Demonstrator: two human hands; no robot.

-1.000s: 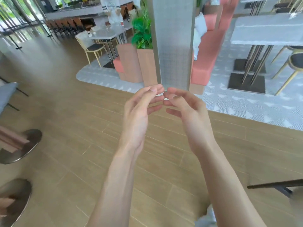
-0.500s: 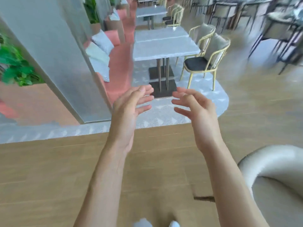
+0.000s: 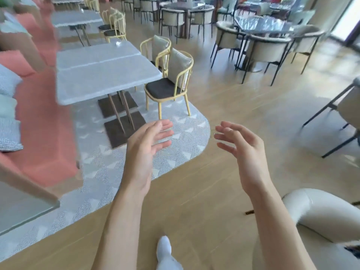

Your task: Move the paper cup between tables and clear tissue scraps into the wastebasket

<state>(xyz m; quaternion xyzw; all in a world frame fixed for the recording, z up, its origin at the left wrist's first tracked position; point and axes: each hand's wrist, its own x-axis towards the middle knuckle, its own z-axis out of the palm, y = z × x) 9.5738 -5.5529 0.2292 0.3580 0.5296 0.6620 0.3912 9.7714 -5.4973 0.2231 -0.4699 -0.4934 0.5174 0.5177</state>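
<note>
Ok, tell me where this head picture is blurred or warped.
Head view: the bench at left is smeared and the grey tables have ragged, wavy edges; strong daylight glares off the floor at far right; both hands, left and right, are fairly sharp.

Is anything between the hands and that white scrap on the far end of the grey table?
Both the left hand and the right hand are empty. The white scrap lies at the grey table's far end. The yellow chair stands alongside; otherwise open floor.
</note>
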